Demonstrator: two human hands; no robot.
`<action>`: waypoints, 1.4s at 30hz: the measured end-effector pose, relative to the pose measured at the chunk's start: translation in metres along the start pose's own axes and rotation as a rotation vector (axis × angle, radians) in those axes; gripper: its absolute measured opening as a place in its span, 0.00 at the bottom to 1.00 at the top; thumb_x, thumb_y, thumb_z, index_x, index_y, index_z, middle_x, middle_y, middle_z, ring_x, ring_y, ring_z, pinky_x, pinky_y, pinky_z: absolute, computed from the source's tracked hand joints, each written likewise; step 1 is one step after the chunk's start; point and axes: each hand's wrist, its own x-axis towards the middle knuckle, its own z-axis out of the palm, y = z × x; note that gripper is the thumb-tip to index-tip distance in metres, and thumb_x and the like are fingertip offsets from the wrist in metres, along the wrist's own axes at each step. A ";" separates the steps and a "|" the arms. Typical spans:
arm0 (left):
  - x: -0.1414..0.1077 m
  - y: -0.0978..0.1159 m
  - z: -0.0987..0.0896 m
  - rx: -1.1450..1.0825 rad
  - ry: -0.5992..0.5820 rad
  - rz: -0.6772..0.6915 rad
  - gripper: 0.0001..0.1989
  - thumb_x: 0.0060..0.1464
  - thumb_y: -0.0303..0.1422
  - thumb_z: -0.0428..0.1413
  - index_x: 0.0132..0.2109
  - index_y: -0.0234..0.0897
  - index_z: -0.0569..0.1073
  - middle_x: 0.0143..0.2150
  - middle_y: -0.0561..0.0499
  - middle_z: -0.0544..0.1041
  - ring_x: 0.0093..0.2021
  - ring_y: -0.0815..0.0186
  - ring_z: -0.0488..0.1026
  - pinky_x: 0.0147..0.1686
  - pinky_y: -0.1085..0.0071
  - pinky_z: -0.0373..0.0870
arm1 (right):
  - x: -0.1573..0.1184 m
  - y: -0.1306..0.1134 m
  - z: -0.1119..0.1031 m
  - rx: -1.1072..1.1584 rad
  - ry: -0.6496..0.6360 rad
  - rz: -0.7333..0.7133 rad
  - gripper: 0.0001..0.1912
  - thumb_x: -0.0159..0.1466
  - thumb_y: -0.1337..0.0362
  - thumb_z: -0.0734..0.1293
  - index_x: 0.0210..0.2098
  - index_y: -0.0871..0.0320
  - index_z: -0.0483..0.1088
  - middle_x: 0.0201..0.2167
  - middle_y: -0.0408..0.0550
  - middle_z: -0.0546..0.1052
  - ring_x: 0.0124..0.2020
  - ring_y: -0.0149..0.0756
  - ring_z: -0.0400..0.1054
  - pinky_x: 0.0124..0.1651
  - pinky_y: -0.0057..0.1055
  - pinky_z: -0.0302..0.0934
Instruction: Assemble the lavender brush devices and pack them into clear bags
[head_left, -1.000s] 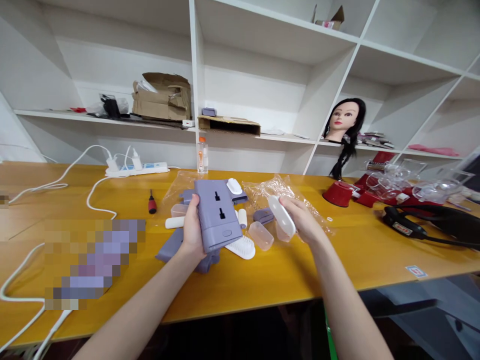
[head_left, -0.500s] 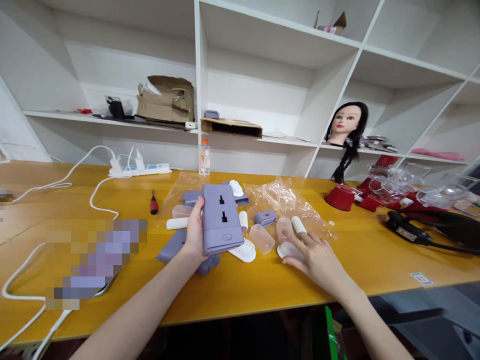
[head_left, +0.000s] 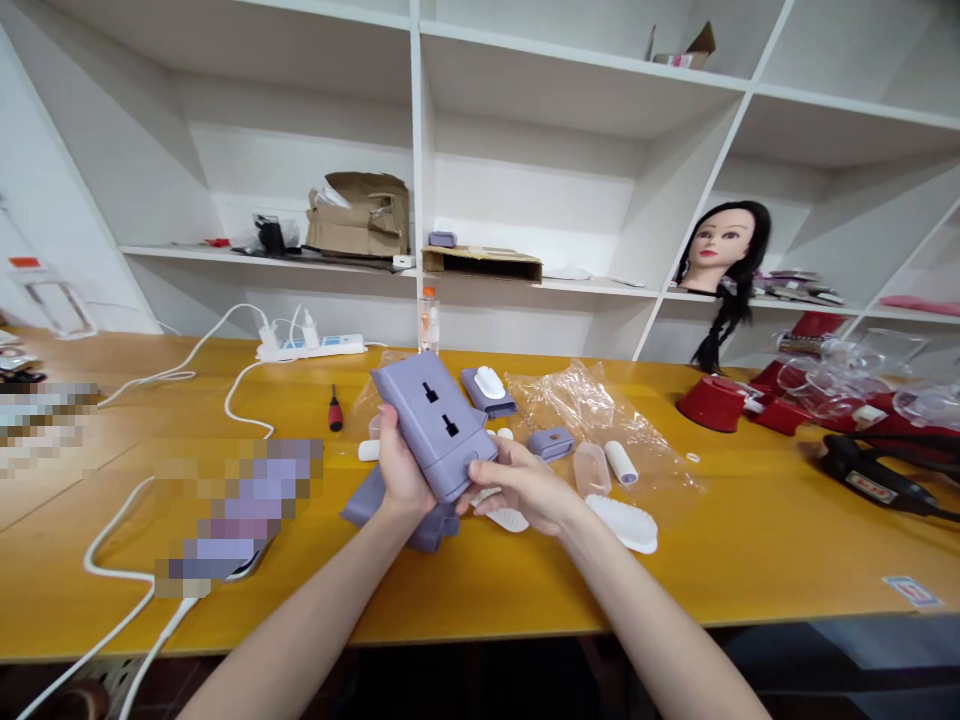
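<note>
Left hand (head_left: 401,465): fingers wrapped around the back of one lavender case (head_left: 435,430), holding it tilted above the table (head_left: 750,565).
Right hand (head_left: 517,482): fingers (head_left: 487,478) curled narrowly against the case's lower end, touching it.
Case: one, held between both hands over the middle of the table, with two dark slots on its face.
Lavender pieces: three; a tray (head_left: 487,392) bearing one white oval part, a small block (head_left: 550,443), and a flat piece (head_left: 431,530) beneath the case (partly hidden by the left wrist).
White bristled pads: two, one (head_left: 622,523) right of the right hand, one (head_left: 508,520) just below it.
White rollers: two, one (head_left: 620,462) on a plastic bag (head_left: 577,400), one (head_left: 367,450) left of the case.
Clear capsule: one (head_left: 591,468), beside the roller on the bag.
Screwdriver: one (head_left: 335,410), red-handled, left of the case.
Power strip: one (head_left: 311,347), white, with two plugs, at the table's far edge.
</note>
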 end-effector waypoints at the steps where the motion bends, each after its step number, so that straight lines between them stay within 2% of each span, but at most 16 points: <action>1: 0.000 0.001 -0.001 -0.005 -0.041 0.003 0.31 0.53 0.55 0.39 0.47 0.36 0.72 0.42 0.44 0.78 0.45 0.54 0.74 0.43 0.61 0.70 | 0.001 0.001 -0.003 0.103 -0.074 0.060 0.17 0.52 0.58 0.67 0.38 0.58 0.62 0.27 0.43 0.74 0.26 0.32 0.71 0.27 0.26 0.61; 4: 0.000 0.001 -0.003 -0.015 -0.108 0.021 0.31 0.52 0.55 0.40 0.47 0.36 0.72 0.43 0.44 0.77 0.46 0.54 0.73 0.43 0.61 0.70 | 0.004 0.007 -0.006 0.243 -0.145 0.109 0.12 0.48 0.64 0.68 0.30 0.59 0.63 0.20 0.40 0.72 0.19 0.29 0.68 0.20 0.21 0.54; 8: -0.003 -0.004 -0.003 -0.034 -0.151 0.054 0.30 0.51 0.55 0.43 0.48 0.37 0.71 0.43 0.44 0.77 0.48 0.53 0.72 0.45 0.60 0.69 | 0.008 0.015 -0.003 0.335 -0.087 0.045 0.09 0.44 0.69 0.67 0.24 0.59 0.62 0.15 0.35 0.66 0.14 0.23 0.57 0.15 0.20 0.43; 11: -0.005 -0.006 -0.004 -0.041 -0.236 0.075 0.32 0.48 0.56 0.46 0.49 0.36 0.71 0.44 0.43 0.77 0.46 0.53 0.73 0.44 0.59 0.69 | 0.007 0.016 -0.001 0.336 -0.048 0.018 0.11 0.41 0.73 0.67 0.20 0.59 0.59 0.13 0.33 0.61 0.13 0.19 0.46 0.15 0.21 0.34; 13: -0.006 -0.007 -0.005 -0.036 -0.285 0.077 0.34 0.46 0.58 0.47 0.50 0.35 0.71 0.44 0.42 0.77 0.43 0.53 0.74 0.42 0.58 0.70 | 0.006 0.016 0.000 0.322 -0.037 0.014 0.13 0.40 0.74 0.68 0.19 0.59 0.58 0.11 0.32 0.60 0.13 0.18 0.44 0.16 0.22 0.32; 17: -0.005 -0.004 -0.007 -0.010 -0.305 0.046 0.35 0.43 0.58 0.50 0.48 0.35 0.72 0.46 0.41 0.76 0.41 0.51 0.74 0.39 0.56 0.71 | 0.004 0.015 0.000 0.339 -0.016 0.015 0.15 0.38 0.73 0.70 0.21 0.59 0.60 0.13 0.33 0.62 0.14 0.19 0.46 0.17 0.22 0.34; 20: -0.004 -0.002 -0.009 0.014 -0.328 0.023 0.33 0.42 0.57 0.52 0.46 0.35 0.73 0.46 0.41 0.76 0.43 0.50 0.74 0.40 0.57 0.71 | 0.004 0.018 0.000 0.353 -0.061 0.025 0.15 0.39 0.72 0.71 0.23 0.59 0.62 0.14 0.34 0.63 0.14 0.19 0.48 0.16 0.22 0.34; 23: -0.003 -0.002 -0.010 0.040 -0.349 0.007 0.31 0.42 0.56 0.53 0.43 0.34 0.74 0.44 0.42 0.77 0.43 0.51 0.74 0.40 0.58 0.71 | 0.005 0.021 -0.002 0.303 -0.104 0.040 0.15 0.40 0.68 0.73 0.26 0.60 0.66 0.17 0.38 0.68 0.16 0.22 0.56 0.17 0.22 0.41; 25: -0.004 -0.002 -0.010 0.047 -0.346 -0.006 0.32 0.41 0.56 0.53 0.44 0.34 0.74 0.44 0.42 0.77 0.42 0.51 0.74 0.40 0.58 0.72 | 0.006 0.023 -0.002 0.266 -0.107 0.043 0.13 0.40 0.68 0.73 0.25 0.61 0.67 0.16 0.39 0.69 0.16 0.24 0.58 0.17 0.22 0.42; 29: -0.006 -0.003 -0.006 0.024 -0.316 -0.001 0.34 0.41 0.57 0.53 0.49 0.36 0.71 0.44 0.42 0.77 0.40 0.51 0.75 0.37 0.57 0.72 | 0.005 0.022 0.001 0.333 -0.063 0.035 0.10 0.40 0.70 0.72 0.19 0.62 0.66 0.13 0.36 0.65 0.14 0.20 0.54 0.16 0.20 0.44; 32: -0.005 -0.002 -0.004 0.017 -0.315 -0.023 0.34 0.42 0.57 0.52 0.48 0.35 0.71 0.44 0.41 0.77 0.41 0.50 0.74 0.39 0.56 0.71 | 0.004 0.019 0.005 0.405 0.013 0.042 0.14 0.37 0.72 0.72 0.25 0.61 0.69 0.20 0.38 0.71 0.22 0.25 0.63 0.25 0.23 0.57; 35: -0.001 -0.003 -0.003 0.062 -0.255 -0.003 0.33 0.43 0.57 0.51 0.47 0.35 0.71 0.42 0.43 0.77 0.41 0.52 0.74 0.40 0.57 0.70 | 0.003 0.016 0.005 0.420 0.072 -0.002 0.19 0.36 0.72 0.72 0.30 0.61 0.70 0.25 0.41 0.74 0.28 0.30 0.67 0.34 0.28 0.61; 37: 0.001 -0.007 -0.004 0.115 -0.196 0.129 0.31 0.46 0.55 0.51 0.49 0.38 0.70 0.42 0.45 0.77 0.44 0.54 0.73 0.43 0.60 0.69 | 0.003 0.014 0.002 0.364 0.112 -0.056 0.18 0.38 0.70 0.72 0.31 0.60 0.70 0.27 0.42 0.75 0.29 0.31 0.67 0.35 0.30 0.61; 39: 0.002 -0.013 -0.006 0.206 -0.157 0.305 0.27 0.48 0.50 0.53 0.52 0.42 0.66 0.47 0.48 0.74 0.49 0.58 0.70 0.48 0.64 0.66 | 0.004 0.014 -0.001 0.175 0.199 -0.125 0.17 0.40 0.66 0.72 0.31 0.60 0.70 0.27 0.43 0.75 0.29 0.33 0.67 0.34 0.31 0.61; 41: 0.002 -0.018 -0.008 0.322 -0.130 0.414 0.27 0.48 0.43 0.57 0.55 0.45 0.63 0.52 0.49 0.71 0.53 0.61 0.67 0.52 0.67 0.62 | 0.006 0.016 -0.001 -0.200 0.401 -0.199 0.16 0.42 0.61 0.72 0.31 0.59 0.69 0.26 0.44 0.74 0.28 0.35 0.66 0.32 0.32 0.59; 42: 0.001 -0.021 -0.008 0.372 -0.110 0.411 0.29 0.46 0.40 0.59 0.56 0.46 0.61 0.53 0.49 0.70 0.54 0.62 0.65 0.53 0.67 0.60 | 0.006 0.019 -0.001 -0.434 0.530 -0.240 0.16 0.43 0.60 0.72 0.30 0.58 0.69 0.25 0.44 0.74 0.27 0.36 0.66 0.30 0.32 0.57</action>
